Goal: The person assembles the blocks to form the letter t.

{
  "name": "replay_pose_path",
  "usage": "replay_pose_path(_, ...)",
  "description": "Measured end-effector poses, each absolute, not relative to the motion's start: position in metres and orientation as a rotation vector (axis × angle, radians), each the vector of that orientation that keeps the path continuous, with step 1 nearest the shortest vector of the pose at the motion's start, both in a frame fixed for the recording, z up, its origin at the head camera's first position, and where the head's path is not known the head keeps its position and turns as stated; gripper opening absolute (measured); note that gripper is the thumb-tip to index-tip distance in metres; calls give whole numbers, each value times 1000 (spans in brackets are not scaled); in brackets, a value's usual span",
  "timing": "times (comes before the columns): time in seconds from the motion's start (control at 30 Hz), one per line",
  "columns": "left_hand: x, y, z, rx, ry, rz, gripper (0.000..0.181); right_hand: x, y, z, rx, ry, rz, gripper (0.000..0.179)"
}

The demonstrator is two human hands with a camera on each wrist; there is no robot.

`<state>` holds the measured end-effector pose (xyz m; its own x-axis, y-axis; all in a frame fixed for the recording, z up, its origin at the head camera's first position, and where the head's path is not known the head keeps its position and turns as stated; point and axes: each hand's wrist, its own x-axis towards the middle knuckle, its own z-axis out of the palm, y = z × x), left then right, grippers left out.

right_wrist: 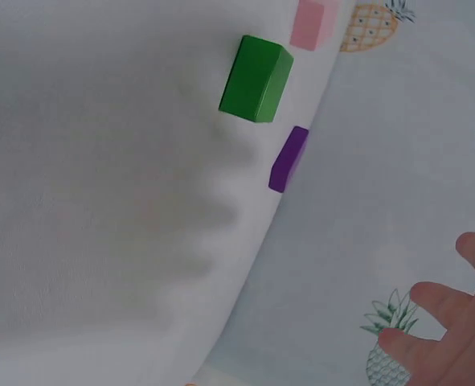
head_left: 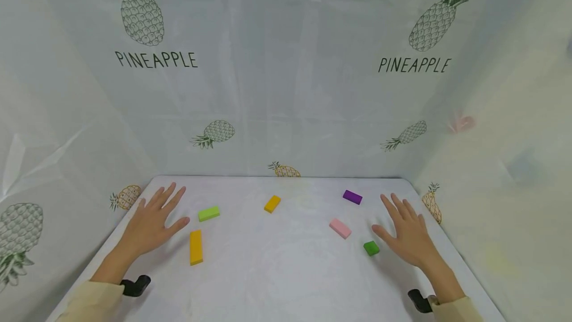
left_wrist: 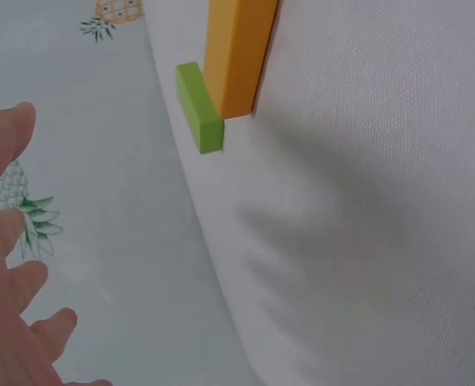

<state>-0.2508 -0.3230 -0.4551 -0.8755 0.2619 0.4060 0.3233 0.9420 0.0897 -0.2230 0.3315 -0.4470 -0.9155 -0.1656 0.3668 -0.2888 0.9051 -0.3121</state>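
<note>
My left hand (head_left: 152, 225) hovers over the left side of the table, fingers spread and holding nothing. Nearest to it are a lime-green block (head_left: 208, 213) and a long yellow-orange block (head_left: 195, 247), both also in the left wrist view. Over the right side my right hand (head_left: 406, 237) is held with fingers spread, nothing in it. Just left of its thumb lie a small green block (head_left: 371, 248) and a pink block (head_left: 340, 228). A purple block (head_left: 352, 197) sits farther back. Near the table's back middle lies a smaller yellow-orange block (head_left: 272, 204).
The blocks lie apart on a white table (head_left: 277, 272). A pale curtain (head_left: 277, 73) printed with pineapples hangs behind the table's back edge and along both sides. A black strap piece (head_left: 136, 286) sticks out by the left sleeve, another black piece (head_left: 420, 301) by the right.
</note>
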Motion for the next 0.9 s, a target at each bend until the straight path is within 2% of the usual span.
replay_pose_path(0.9,-300,-308,-481,-469,-2850,-669,86,-240,301,-463,393,-2729,729,77)
